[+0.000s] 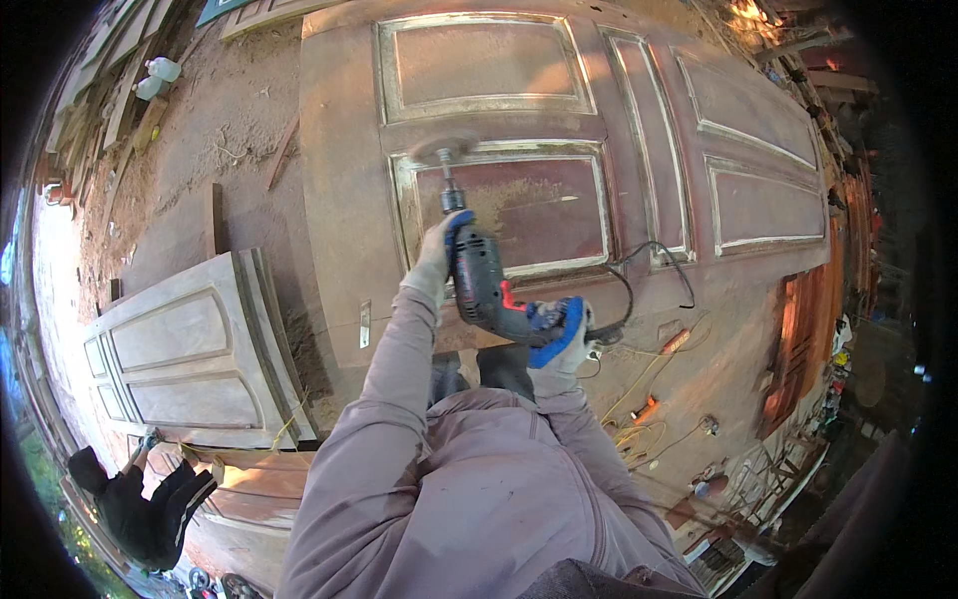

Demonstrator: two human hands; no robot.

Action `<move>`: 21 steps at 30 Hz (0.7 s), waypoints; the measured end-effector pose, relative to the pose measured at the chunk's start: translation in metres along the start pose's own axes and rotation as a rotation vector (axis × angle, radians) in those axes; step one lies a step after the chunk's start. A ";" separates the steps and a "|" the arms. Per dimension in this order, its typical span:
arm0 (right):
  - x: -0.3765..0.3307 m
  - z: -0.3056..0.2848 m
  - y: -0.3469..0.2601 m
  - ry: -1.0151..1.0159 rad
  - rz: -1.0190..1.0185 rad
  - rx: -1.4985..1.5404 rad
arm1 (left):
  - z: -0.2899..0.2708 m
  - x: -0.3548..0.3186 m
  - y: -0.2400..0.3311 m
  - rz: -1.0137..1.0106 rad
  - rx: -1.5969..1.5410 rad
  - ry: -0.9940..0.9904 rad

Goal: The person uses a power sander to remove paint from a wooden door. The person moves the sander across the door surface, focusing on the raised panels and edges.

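A dark power drill (481, 282) with a red trigger is held in both of my gloved hands over a large wooden door. My left hand (441, 245), in a white and blue glove, wraps around its front just behind the chuck. At the rear, my right hand (563, 334) closes around the handle, its glove also blue and white. A round disc (444, 151) on the drill's tip looks blurred, at the upper left corner of a recessed panel (544, 215). Pale dust streaks that panel. The door (344, 170) lies flat, with light, worn mouldings around its panels.
The drill's black cord (631, 290) loops over the door's near edge. Stacked panelled doors (195, 359) stand at left, with a person in dark clothes (140, 504) beside them. Orange tools (647, 408) and yellow cords lie at right. White jugs (160, 76) and planks are at far left.
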State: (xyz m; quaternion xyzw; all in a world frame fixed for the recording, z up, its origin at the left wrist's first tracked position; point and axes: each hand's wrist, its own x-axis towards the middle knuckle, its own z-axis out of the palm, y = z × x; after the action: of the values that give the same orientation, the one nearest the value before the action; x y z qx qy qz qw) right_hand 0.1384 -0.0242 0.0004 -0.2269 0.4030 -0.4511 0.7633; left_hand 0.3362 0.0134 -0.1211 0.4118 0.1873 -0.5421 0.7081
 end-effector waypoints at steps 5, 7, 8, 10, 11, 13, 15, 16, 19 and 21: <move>-0.009 0.008 0.008 0.026 -0.072 -0.067 | -0.002 -0.002 0.004 0.007 -0.089 0.022; -0.008 0.007 -0.003 -0.054 -0.169 -0.083 | 0.015 0.008 -0.008 -0.018 -0.018 -0.023; -0.005 0.006 -0.010 0.013 -0.142 -0.090 | 0.025 0.015 -0.014 -0.048 0.028 -0.031; -0.001 0.004 -0.019 0.030 -0.161 -0.106 | 0.036 0.024 -0.023 -0.017 0.089 -0.061; 0.001 0.003 -0.022 0.017 -0.177 -0.110 | 0.039 0.026 -0.025 0.040 0.110 -0.067; 0.004 0.002 -0.021 0.021 -0.124 -0.072 | 0.034 0.025 -0.024 0.068 0.095 -0.043; 0.002 0.004 -0.012 0.007 -0.059 -0.030 | 0.015 0.014 -0.012 0.008 0.029 0.015; 0.001 0.006 -0.007 -0.022 -0.036 -0.031 | 0.005 0.009 -0.005 0.010 0.027 0.049; -0.004 0.009 0.004 -0.027 -0.056 -0.083 | -0.007 0.002 0.002 0.013 -0.048 0.018; -0.005 0.008 0.003 0.065 -0.099 -0.076 | 0.002 0.008 -0.005 0.002 -0.071 -0.035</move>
State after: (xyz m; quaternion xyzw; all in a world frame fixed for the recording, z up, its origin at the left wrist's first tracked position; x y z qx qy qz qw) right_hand 0.1450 -0.0187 0.0051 -0.2605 0.4329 -0.4796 0.7174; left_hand 0.3340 0.0061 -0.1277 0.3770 0.1939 -0.5416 0.7259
